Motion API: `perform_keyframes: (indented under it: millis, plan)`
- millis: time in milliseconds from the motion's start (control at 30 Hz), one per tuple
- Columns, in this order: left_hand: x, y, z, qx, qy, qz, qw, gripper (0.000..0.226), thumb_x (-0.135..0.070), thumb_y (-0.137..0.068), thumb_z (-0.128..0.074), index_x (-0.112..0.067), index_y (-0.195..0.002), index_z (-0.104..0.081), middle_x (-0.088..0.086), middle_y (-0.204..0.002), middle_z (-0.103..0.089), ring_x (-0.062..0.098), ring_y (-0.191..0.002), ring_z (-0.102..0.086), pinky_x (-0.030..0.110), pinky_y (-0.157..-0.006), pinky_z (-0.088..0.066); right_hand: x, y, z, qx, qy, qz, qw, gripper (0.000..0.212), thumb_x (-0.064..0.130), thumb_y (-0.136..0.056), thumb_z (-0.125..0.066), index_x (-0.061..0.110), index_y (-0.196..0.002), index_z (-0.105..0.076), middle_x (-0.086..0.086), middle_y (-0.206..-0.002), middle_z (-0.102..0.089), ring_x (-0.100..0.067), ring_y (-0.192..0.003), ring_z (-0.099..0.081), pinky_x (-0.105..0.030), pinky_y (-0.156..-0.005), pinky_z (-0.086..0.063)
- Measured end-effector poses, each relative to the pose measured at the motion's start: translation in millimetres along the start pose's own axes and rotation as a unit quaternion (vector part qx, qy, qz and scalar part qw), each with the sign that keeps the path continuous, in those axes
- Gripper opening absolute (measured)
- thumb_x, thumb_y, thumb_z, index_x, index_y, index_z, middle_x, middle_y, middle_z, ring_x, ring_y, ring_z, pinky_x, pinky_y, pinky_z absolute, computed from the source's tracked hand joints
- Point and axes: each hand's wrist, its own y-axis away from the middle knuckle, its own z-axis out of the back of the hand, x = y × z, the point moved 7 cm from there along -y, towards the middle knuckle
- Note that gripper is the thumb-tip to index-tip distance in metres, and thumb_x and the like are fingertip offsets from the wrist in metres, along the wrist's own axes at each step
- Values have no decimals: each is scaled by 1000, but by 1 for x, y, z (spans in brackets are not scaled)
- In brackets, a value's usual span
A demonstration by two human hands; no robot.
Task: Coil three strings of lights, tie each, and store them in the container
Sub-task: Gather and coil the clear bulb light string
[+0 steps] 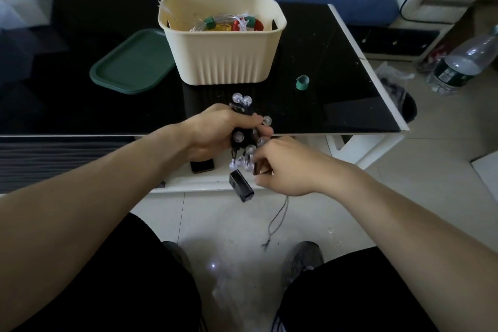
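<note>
The step in hand appears to be coiling and securing a string of lights [246, 140], judged the last, since bundles with green ties already lie in the container [223, 62]. The left hand [215, 129] grasps the coiled bundle of clear round bulbs on dark wire, held above the near edge of the worktop [336, 89]. The right hand [280, 167], at 4 o'clock from the left, pinches part of the wire beside a small dark piece; what that piece is cannot be told. A black rectangular battery box [241, 186] hangs below the bundle, and a thin loose cord [277, 218] trails toward the floor. The next move likely calls for gathering the loose end and fetching the green tie [302, 82], a curled band lying at 3 o'clock from the container. The container is cream plastic, ribbed, with rounded corners; its flat green lid [132, 65] lies at 9 o'clock. The worktop is glossy black glass.
</note>
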Motion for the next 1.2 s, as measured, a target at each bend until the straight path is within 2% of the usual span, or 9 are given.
perform_keyframes:
  millis: [100,167,300,400,600,833,967,1067,1200]
  plan:
    - [4,8,-13,61,-43,26,997,30,-17,-98,-52,8,-102,-68,19,-101,-72,29,-97,-69,30,-88,-56,-3,8,4,16,-63,15,998,14,17,-92,-65,22,-80,-70,8,-74,-67,-7,-72,-63,-24,-68,-51]
    - [6,12,-19,88,-50,44,994,30,-21,-98,-49,4,-96,-68,15,-93,-71,25,-88,-68,30,-83,-55,-7,11,14,-19,-125,12,992,10,14,-90,-72,21,-94,-78,11,-78,-72,-1,-72,-67,-14,-69,-51]
    - [10,17,-31,140,-79,46,986,47,-30,-101,-46,11,-119,-61,23,-108,-65,30,-102,-63,34,-96,-52,-16,13,36,-110,-277,-1,955,18,6,-79,-83,10,-91,-71,-2,-75,-76,-13,-67,-74,-21,-61,-56]
    - [7,16,-33,140,-70,40,987,40,-33,-100,-48,1,-113,-65,23,-103,-63,33,-98,-60,34,-93,-54,-17,16,47,-172,-259,0,950,22,8,-74,-86,13,-80,-65,2,-66,-73,-4,-56,-69,-15,-51,-47]
    - [9,15,-29,164,-118,33,979,28,-34,-88,-65,-16,-68,-70,11,-76,-60,24,-76,-63,30,-73,-50,-20,21,66,-280,-175,10,944,49,34,-58,-97,21,-57,-50,13,-52,-51,0,-47,-48,-10,-49,-37]
    - [-2,21,-32,200,-201,-6,959,38,-40,-76,-70,-7,-65,-54,14,-66,-58,24,-69,-56,32,-77,-47,-37,18,63,-221,-251,3,943,51,54,-56,-86,19,-60,-49,16,-47,-47,-1,-45,-40,-11,-46,-34]
    - [2,26,-33,207,-199,8,958,34,-26,-88,-63,-12,-58,-55,7,-58,-54,20,-57,-55,29,-66,-45,-50,16,61,-188,-305,6,934,38,47,-63,-82,17,-78,-63,2,-69,-65,-7,-60,-58,-21,-59,-51]
    - [3,23,-27,171,-142,10,975,34,-25,-93,-60,-13,-61,-57,7,-60,-52,22,-58,-55,28,-63,-46,-65,15,51,-133,-335,-29,932,35,43,-74,-75,12,-89,-68,0,-71,-72,-13,-65,-67,-28,-65,-56]
    - [-5,12,-13,72,-43,-10,996,31,-23,-96,-52,-13,-67,-48,4,-58,-49,22,-56,-54,28,-60,-46,-75,11,41,-86,-354,-59,930,37,48,-90,-62,13,-79,-70,-2,-71,-69,-14,-67,-64,-33,-73,-50]
